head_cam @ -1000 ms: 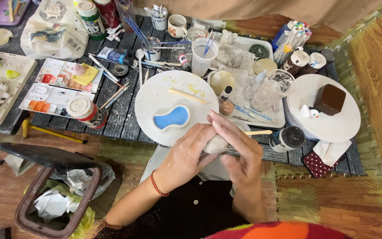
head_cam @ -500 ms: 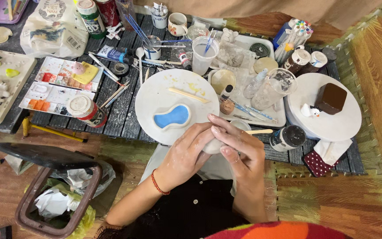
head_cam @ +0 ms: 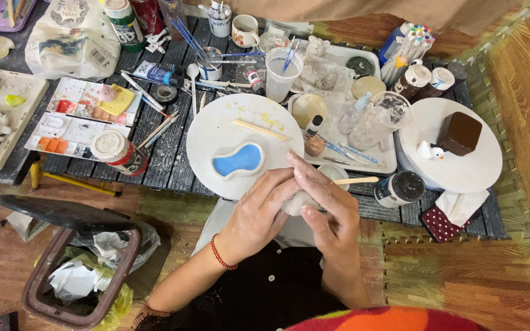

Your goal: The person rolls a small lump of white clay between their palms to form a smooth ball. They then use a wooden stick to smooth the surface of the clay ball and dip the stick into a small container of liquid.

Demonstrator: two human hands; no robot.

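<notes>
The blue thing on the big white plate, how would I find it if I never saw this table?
Start at the dark slatted table and find the big round white plate in its middle, just beyond both hands. Near the plate's front edge lies a small dish with a white rim and a bright blue inside. It is peanut-shaped, unlike the pale stick beside it.

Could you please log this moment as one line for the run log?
left hand: cups small pale clay lump | right hand: pinches same lump | nearby: round white plate carrying blue kidney-shaped dish

Both hands hide most of the white clay lump [head_cam: 299,202]; its shape unclear.
</notes>
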